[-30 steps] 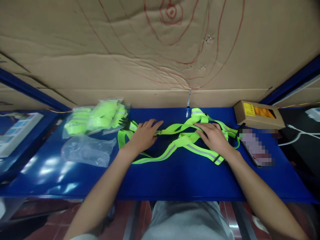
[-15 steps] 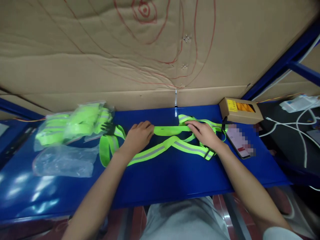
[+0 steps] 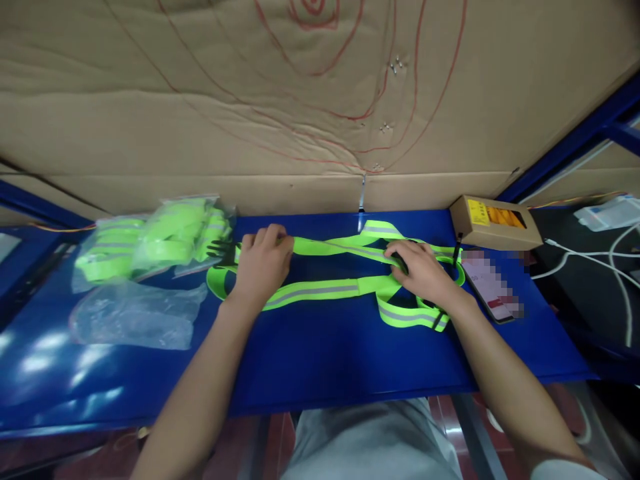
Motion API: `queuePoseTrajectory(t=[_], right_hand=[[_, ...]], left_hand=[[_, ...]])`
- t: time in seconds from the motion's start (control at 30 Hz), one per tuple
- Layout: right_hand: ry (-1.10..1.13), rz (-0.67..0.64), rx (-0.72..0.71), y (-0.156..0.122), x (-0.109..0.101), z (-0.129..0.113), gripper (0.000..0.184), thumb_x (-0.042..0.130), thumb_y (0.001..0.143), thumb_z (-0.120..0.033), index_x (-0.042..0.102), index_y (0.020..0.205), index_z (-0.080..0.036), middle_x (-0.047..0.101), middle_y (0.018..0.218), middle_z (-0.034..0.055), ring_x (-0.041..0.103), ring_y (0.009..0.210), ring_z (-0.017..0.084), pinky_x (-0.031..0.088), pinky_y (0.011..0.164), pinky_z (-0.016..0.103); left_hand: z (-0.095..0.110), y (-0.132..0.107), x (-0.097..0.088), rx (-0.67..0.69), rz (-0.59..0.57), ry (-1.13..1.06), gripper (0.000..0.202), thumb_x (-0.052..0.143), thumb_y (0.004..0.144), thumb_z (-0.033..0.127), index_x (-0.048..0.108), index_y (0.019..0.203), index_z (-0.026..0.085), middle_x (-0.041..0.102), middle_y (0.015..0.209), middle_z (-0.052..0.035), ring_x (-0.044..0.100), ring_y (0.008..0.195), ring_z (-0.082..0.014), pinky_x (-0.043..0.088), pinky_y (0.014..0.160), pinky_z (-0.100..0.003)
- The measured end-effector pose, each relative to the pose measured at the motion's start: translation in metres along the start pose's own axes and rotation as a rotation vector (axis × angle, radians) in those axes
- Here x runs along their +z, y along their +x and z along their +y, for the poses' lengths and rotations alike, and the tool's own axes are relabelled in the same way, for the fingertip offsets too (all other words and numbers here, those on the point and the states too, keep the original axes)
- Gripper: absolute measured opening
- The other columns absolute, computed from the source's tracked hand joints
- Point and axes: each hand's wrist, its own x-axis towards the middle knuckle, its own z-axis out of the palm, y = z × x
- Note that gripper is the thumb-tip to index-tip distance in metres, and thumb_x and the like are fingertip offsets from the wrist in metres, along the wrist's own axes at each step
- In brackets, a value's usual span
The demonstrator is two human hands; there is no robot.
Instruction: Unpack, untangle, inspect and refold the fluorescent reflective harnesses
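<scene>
A neon green reflective vest [image 3: 325,291], made of elastic straps with grey stripes, lies loosely spread on the blue table [image 3: 330,353]. My left hand [image 3: 264,261] is closed on its left end, with black buckle parts just beside the fingers. At the right, my right hand [image 3: 420,270] is closed over the upper strap and a black piece under its fingers; the palm hides part of the straps. Between both hands the upper strap [image 3: 340,248] runs fairly straight. A loop with a black slider [image 3: 437,321] rests below my right wrist.
Clear bags of folded green straps [image 3: 173,233] lie at the back left, behind a flattened clear plastic bag [image 3: 135,317]. On the right are a phone [image 3: 493,287], a cardboard box [image 3: 495,223] and white cables [image 3: 620,280]. A cardboard wall [image 3: 225,133] stands behind.
The upper strap now shows its grey stripe, and the front strap has flattened out from a peak. A loop has come down below my right hand. My left hand has moved slightly farther back.
</scene>
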Motion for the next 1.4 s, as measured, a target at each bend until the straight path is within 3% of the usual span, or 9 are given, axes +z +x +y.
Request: queuePoseTrajectory(t=[0.3, 0.43, 0.53, 0.73, 0.83, 0.97, 1.07, 1.23, 1.4], right_hand=[[-0.12, 0.017, 0.105, -0.004, -0.009, -0.012, 0.054, 0.048, 0.108, -0.044, 0.048, 0.154, -0.017, 0.076, 0.126, 0.0167, 0.073, 0.112, 0.037, 0.052, 0.099, 0.053], [0.2, 0.054, 0.218, -0.003, -0.009, -0.018, 0.07, 0.043, 0.108, -0.057, 0.025, 0.168, -0.025, 0.061, 0.152, 0.015, 0.074, 0.116, 0.035, 0.06, 0.091, 0.052], [0.611, 0.138, 0.303, 0.0, -0.005, -0.017, 0.074, 0.044, 0.107, -0.058, 0.015, 0.17, -0.034, 0.047, 0.165, 0.0108, 0.077, 0.11, 0.03, 0.065, 0.069, 0.04], [0.927, 0.069, 0.377, 0.001, -0.018, -0.021, 0.047, 0.066, 0.097, -0.055, 0.071, 0.132, -0.024, 0.076, 0.129, 0.0122, 0.078, 0.104, 0.027, 0.062, 0.065, 0.031], [0.974, 0.105, 0.321, 0.001, -0.025, -0.021, 0.035, 0.063, 0.1, -0.052, 0.076, 0.108, -0.021, 0.08, 0.096, 0.0097, 0.079, 0.089, 0.025, 0.061, 0.067, 0.032], [0.598, 0.385, 0.223, 0.005, -0.013, -0.004, 0.039, 0.062, 0.1, -0.041, 0.065, 0.134, -0.023, 0.075, 0.126, 0.0119, 0.072, 0.118, 0.027, 0.059, 0.097, 0.044], [0.158, 0.2, 0.115, 0.008, 0.002, 0.012, 0.067, 0.07, 0.095, -0.036, 0.048, 0.157, -0.021, 0.058, 0.155, 0.0149, 0.057, 0.14, 0.031, 0.046, 0.115, 0.049], [-0.178, 0.028, 0.136, 0.007, 0.008, 0.018, 0.025, 0.059, 0.101, -0.023, 0.076, 0.12, -0.024, 0.076, 0.123, 0.0089, 0.067, 0.114, 0.03, 0.048, 0.097, 0.044], [-0.263, 0.111, 0.203, 0.004, -0.001, 0.016, 0.044, 0.048, 0.101, -0.011, 0.073, 0.134, -0.025, 0.075, 0.119, 0.0108, 0.063, 0.106, 0.03, 0.042, 0.088, 0.041]], left_hand=[[-0.001, 0.0, 0.007, 0.025, 0.088, -0.02, 0.016, 0.057, 0.1, 0.024, 0.07, 0.092, 0.019, 0.069, 0.106, -0.0139, 0.055, 0.104, -0.0354, 0.037, 0.082, -0.047], [0.0, 0.0, 0.005, 0.081, 0.156, -0.042, 0.03, 0.064, 0.099, 0.047, 0.072, 0.098, 0.018, 0.069, 0.109, -0.013, 0.056, 0.101, -0.0336, 0.04, 0.083, -0.046], [-0.002, -0.001, 0.004, 0.06, 0.256, -0.01, 0.023, 0.059, 0.103, 0.037, 0.074, 0.102, 0.02, 0.071, 0.11, -0.0115, 0.057, 0.098, -0.031, 0.039, 0.08, -0.044], [-0.011, -0.004, 0.003, 0.007, 0.491, -0.066, 0.02, 0.057, 0.096, 0.013, 0.074, 0.097, 0.024, 0.069, 0.1, -0.0102, 0.058, 0.088, -0.0269, 0.037, 0.076, -0.043], [-0.016, -0.006, 0.003, 0.002, 0.606, -0.169, 0.014, 0.059, 0.093, 0.012, 0.068, 0.091, 0.023, 0.068, 0.096, -0.0095, 0.06, 0.089, -0.0266, 0.04, 0.079, -0.043], [-0.019, -0.007, 0.003, -0.057, 0.68, -0.292, 0.018, 0.061, 0.086, 0.008, 0.061, 0.098, 0.022, 0.066, 0.101, -0.0099, 0.062, 0.099, -0.0282, 0.047, 0.088, -0.046], [-0.019, -0.006, 0.001, -0.096, 0.682, -0.333, 0.052, 0.056, 0.078, 0.002, 0.058, 0.127, 0.02, 0.062, 0.107, -0.0111, 0.061, 0.104, -0.0279, 0.052, 0.094, -0.047], [-0.027, -0.006, -0.002, -0.144, 0.648, -0.364, 0.064, 0.051, 0.08, -0.003, 0.064, 0.136, 0.024, 0.054, 0.12, -0.0145, 0.058, 0.119, -0.0307, 0.054, 0.101, -0.049], [-0.041, -0.006, 0.0, -0.085, 0.441, -0.353, 0.063, 0.047, 0.086, 0.001, 0.061, 0.144, 0.024, 0.059, 0.141, -0.0135, 0.057, 0.134, -0.0311, 0.05, 0.114, -0.048]])
